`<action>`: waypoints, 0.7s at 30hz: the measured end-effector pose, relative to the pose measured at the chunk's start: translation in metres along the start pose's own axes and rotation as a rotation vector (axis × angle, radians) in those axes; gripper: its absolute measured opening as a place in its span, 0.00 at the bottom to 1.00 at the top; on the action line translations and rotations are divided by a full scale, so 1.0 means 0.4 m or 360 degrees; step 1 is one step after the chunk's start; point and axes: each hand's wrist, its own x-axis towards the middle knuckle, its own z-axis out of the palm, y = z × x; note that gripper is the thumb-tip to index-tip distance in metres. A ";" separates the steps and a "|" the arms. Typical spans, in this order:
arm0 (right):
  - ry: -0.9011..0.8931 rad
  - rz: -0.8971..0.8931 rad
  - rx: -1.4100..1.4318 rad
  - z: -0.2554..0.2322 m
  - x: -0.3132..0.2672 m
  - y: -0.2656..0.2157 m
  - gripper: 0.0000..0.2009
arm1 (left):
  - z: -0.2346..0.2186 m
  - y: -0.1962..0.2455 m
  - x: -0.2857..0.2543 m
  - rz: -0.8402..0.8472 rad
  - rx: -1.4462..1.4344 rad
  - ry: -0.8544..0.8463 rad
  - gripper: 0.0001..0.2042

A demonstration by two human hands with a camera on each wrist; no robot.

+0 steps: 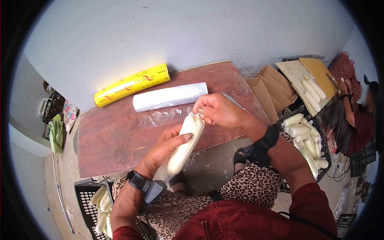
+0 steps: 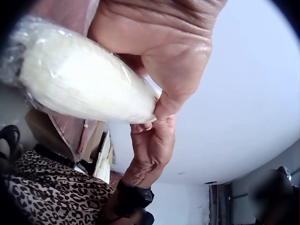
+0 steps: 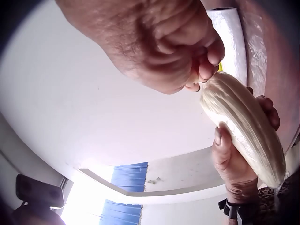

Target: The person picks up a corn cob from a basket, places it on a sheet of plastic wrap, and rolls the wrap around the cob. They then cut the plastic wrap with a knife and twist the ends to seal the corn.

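Observation:
A long, pale, ridged vegetable (image 1: 185, 146) is wrapped in clear film, tilted above the front edge of the table (image 1: 108, 140). My left hand (image 1: 166, 146) grips its middle, thumb across the near side and fingers behind. At the upper end, my right hand (image 1: 220, 111) pinches the gathered film between thumb and fingers; that pinch shows close up in the right wrist view, above the vegetable (image 3: 246, 129). Loose film bunches at the other end in the left wrist view. A roll of clear film (image 1: 170, 97) lies on the table just beyond, a sheet of film (image 1: 166, 117) spread before it.
A yellow printed roll (image 1: 132, 85) lies against the wall. Crates of pale vegetables stand at right (image 1: 306, 138) and lower left (image 1: 86, 200). Open cardboard boxes (image 1: 264, 94) adjoin the table's right end. Another person (image 1: 352, 120) sits at far right beside a board (image 1: 296, 80) bearing more vegetables.

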 end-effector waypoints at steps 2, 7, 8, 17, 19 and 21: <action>-0.0038 0.0049 0.0018 -0.004 -0.003 -0.005 0.08 | 0.001 0.002 -0.002 -0.0012 -0.0003 -0.0003 0.23; -0.0048 -0.0097 -0.0251 -0.009 -0.008 -0.006 0.12 | -0.008 -0.004 -0.001 -0.0036 -0.0034 0.0003 0.23; -0.0044 -0.0115 -0.0258 -0.008 -0.008 -0.003 0.11 | -0.010 -0.004 -0.002 -0.0042 -0.0036 -0.0001 0.23; 0.0239 -0.0403 -0.0748 0.015 -0.011 -0.016 0.08 | -0.015 -0.001 -0.011 -0.0022 -0.0058 -0.0120 0.22; 0.0262 -0.0422 -0.0789 0.015 -0.013 -0.024 0.08 | -0.016 0.000 -0.011 -0.0044 -0.0070 -0.0115 0.22; 0.0297 -0.0359 -0.0843 0.018 -0.013 -0.030 0.08 | -0.013 0.008 -0.013 -0.0066 -0.0020 -0.0079 0.22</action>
